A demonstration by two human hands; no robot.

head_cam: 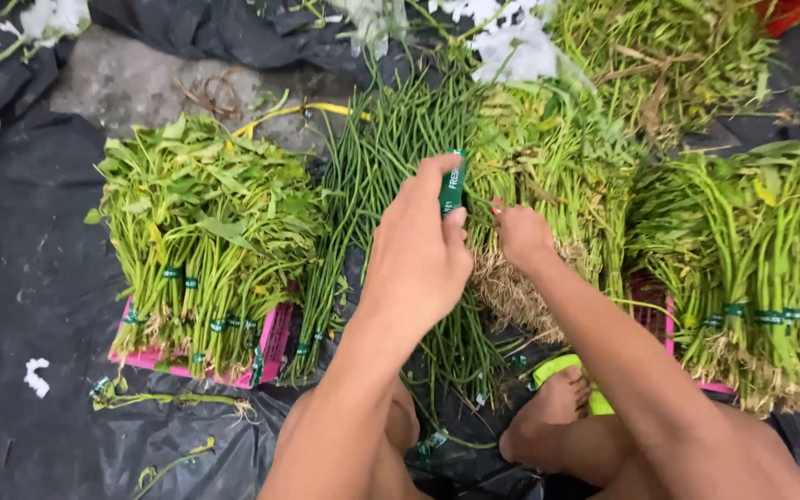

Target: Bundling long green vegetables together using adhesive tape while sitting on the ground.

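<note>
My left hand (417,252) is raised over a pile of long green beans (391,157) and grips a roll of green tape (453,182) between thumb and fingers. Just to its right, my right hand (520,236) pinches the tape's loose end, fingers closed, beside a bunch of rooted greens (539,176). Both hands nearly touch at the tape. My bare knees and a foot (548,412) show below.
Tied bundles of leafy greens (201,231) lie on a pink crate (270,347) at left. More taped bundles (752,268) rest on another crate at right. Black plastic sheeting (30,278) covers the ground. A yellow-green sandal (567,370) sits under my foot.
</note>
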